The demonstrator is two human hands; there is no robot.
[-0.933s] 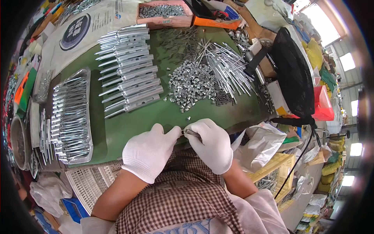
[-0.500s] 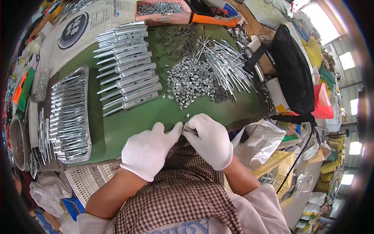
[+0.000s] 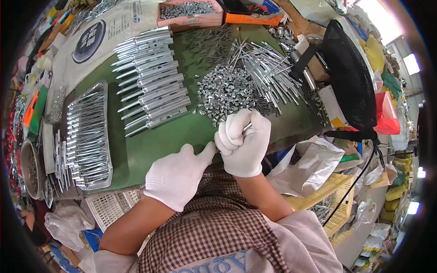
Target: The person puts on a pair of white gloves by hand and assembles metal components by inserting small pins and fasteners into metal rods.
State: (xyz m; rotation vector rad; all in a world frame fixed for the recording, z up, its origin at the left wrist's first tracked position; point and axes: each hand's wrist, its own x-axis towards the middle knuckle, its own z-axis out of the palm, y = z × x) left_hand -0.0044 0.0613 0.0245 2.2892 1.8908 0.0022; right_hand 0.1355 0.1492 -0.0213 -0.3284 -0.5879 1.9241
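My left hand (image 3: pixel 175 177), in a white knit glove, rests at the near edge of the green work surface (image 3: pixel 145 154). Its thumb points up and right, the other fingers curl under, and what they hold, if anything, is hidden. My right hand (image 3: pixel 246 145), gloved alike, is closed with a small metal piece (image 3: pixel 247 127) showing between thumb and fingers; its kind is unclear. Just beyond it lies a heap of silver cone-shaped nuts (image 3: pixel 223 93). Long thin metal rods (image 3: pixel 268 68) spread beside the heap, and small dark screws (image 3: pixel 207 48) are scattered behind it.
Silver slotted tubes with rods (image 3: pixel 157 86) form a row left of centre. A metal tray (image 3: pixel 109 170) of long screws stands farther left. Pink (image 3: pixel 191 22) and orange boxes (image 3: pixel 252 19) sit at the back, a black mesh bag (image 3: pixel 348 77) at right, a yellow crate (image 3: pixel 337 200) below.
My right hand has moved up and away from my left hand, toward the nut heap, and its fingers have curled in. My left hand has stayed nearly in place. The view has shifted slightly.
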